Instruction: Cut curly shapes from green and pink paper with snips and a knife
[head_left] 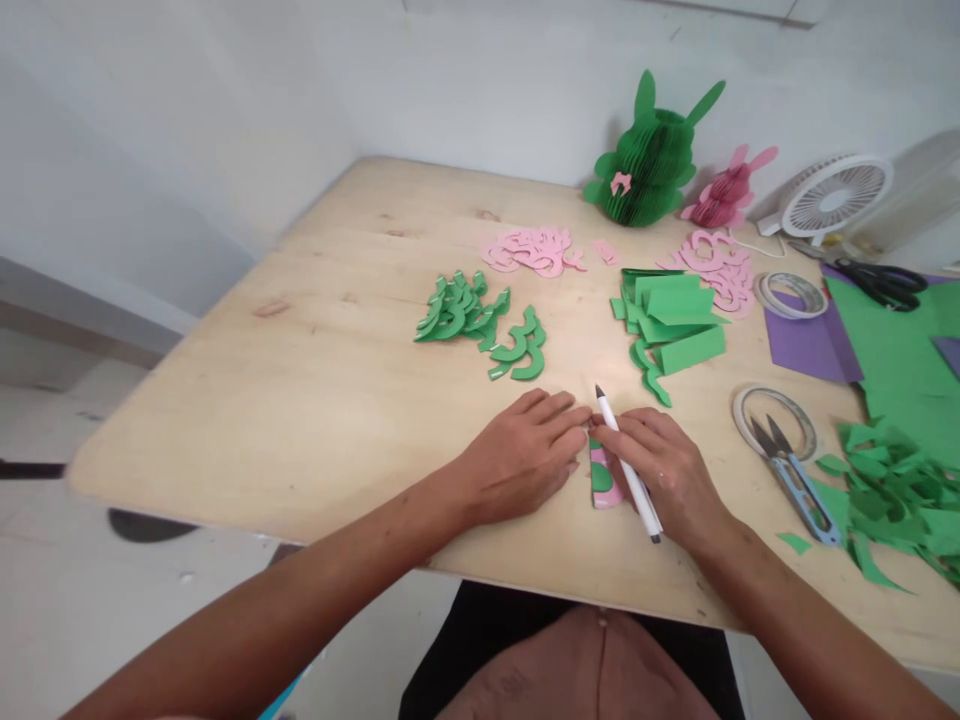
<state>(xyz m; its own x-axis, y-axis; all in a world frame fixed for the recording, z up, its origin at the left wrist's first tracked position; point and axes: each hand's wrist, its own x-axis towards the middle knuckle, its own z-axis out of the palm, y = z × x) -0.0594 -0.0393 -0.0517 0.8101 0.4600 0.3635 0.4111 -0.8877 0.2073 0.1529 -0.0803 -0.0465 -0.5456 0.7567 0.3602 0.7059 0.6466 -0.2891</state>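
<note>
In the head view, my right hand [666, 470] is closed round a white marker [628, 462], whose dark tip points up and away from me. Under that hand lies a small strip of pink paper with a green cut-out shape [601, 473] on it, partly covered by the fingers. My left hand [529, 452] rests on the table, its fingers stretched out toward the strip's far end. The left fingertips meet the right ones there; whether they touch the paper is hard to see. Beyond the hands lie curved green paper pieces [529, 345] and a stack of folded green paper [682, 320].
Pink cut-outs [536, 250] lie farther back. Green [651, 165] and pink [724, 195] paper rabbits stand by the wall, near a white fan [838, 197]. At right are tape rolls [793, 295], snips [799, 485], black scissors [885, 285] and green scraps [900, 495].
</note>
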